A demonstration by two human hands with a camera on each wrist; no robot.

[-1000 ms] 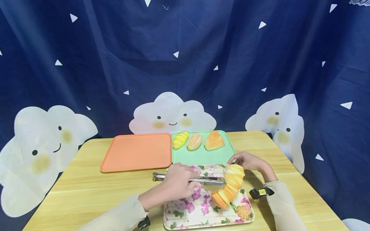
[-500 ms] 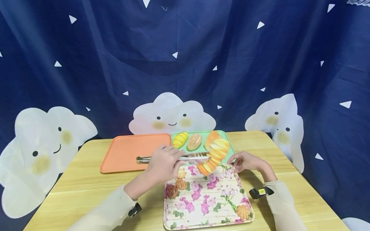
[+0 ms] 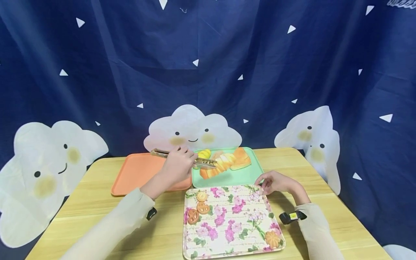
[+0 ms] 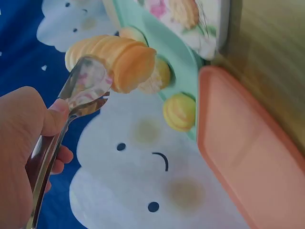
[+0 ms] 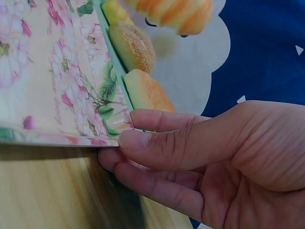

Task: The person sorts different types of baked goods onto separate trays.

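My left hand (image 3: 178,164) grips metal tongs (image 4: 45,157). A large ridged croissant-like bread (image 3: 222,163) hangs in the tongs' tips over the green tray (image 3: 242,177). On that tray lie a yellow bread (image 3: 204,154), a sesame-topped bread (image 5: 133,47) and a wedge-shaped bread (image 3: 241,159). In the head view the held bread hides much of the sesame one. My right hand (image 3: 277,182) pinches the far right corner of the floral tray (image 3: 234,220) between thumb and fingers. Small cookies sit on it: a round one (image 3: 202,196), two pretzel-shaped ones (image 3: 198,212) and a flower-shaped one (image 3: 272,239).
An orange tray (image 3: 139,173) lies left of the green one, partly beneath my left forearm. All the trays rest on a wooden table (image 3: 84,202). Behind its back edge hangs a dark blue curtain (image 3: 221,79) with cloud prints.
With the tongs, my left hand has carried the large bread up off the floral tray, away and leftward over the green tray. My right hand has stayed at the tray corner.
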